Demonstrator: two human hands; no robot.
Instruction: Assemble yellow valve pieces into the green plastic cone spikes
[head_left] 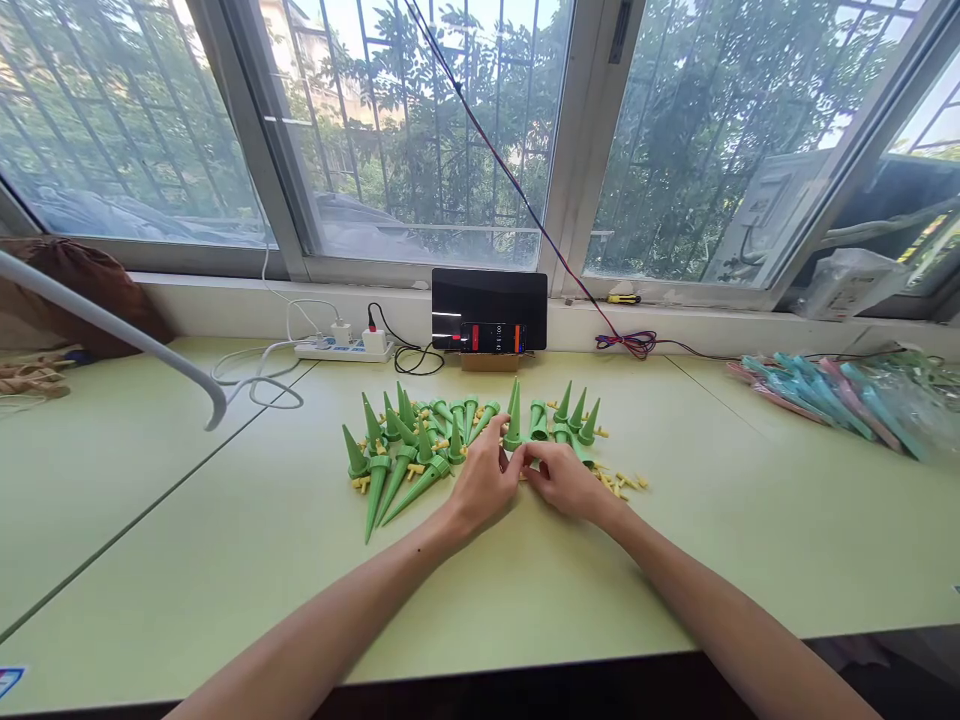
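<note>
My left hand is closed around the lower part of an upright green plastic watering spike, its pointed tip upward. Against the left thumb, my right hand has its fingertips pinched together near the spike's base; whatever they hold is hidden. To the left lies a cluster of similar green spikes, some standing on their caps and others lying down, with small yellow valve pieces among them. Several more green spikes stand just beyond the right hand. Loose yellow valve pieces lie beside the right wrist.
Behind the spikes, a phone leans on a dark tablet. A power strip with cables sits at the back left. Plastic-wrapped packets lie at the right. A white curved rod crosses the left side above the table.
</note>
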